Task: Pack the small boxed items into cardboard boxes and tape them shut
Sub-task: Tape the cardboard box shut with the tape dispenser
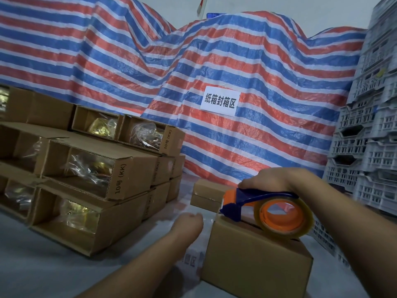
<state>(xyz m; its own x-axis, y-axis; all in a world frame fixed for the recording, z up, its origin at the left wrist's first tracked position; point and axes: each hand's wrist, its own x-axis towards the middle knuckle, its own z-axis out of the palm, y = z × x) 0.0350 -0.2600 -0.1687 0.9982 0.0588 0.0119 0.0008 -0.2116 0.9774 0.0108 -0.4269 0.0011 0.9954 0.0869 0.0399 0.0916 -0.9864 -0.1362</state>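
Observation:
A closed brown cardboard box (pixel 253 261) stands in front of me on the table. My right hand (pixel 270 179) grips a blue and orange tape dispenser (pixel 253 201) with a roll of clear tape (pixel 283 216), set on the far end of the box's top. My left hand (pixel 189 222) is blurred beside the box's left far corner, fingers loosely curled, and whether it touches the box I cannot tell. A small taped box (pixel 208 194) sits behind.
Stacked open cardboard boxes (pixel 96 168) with gold items in plastic fill the left. A red, white and blue striped tarp (pixel 236 61) with a paper sign (pixel 219 101) hangs behind. Grey plastic crates (pixel 369 136) are stacked at the right. The table is covered in grey plastic sheet (pixel 43 265).

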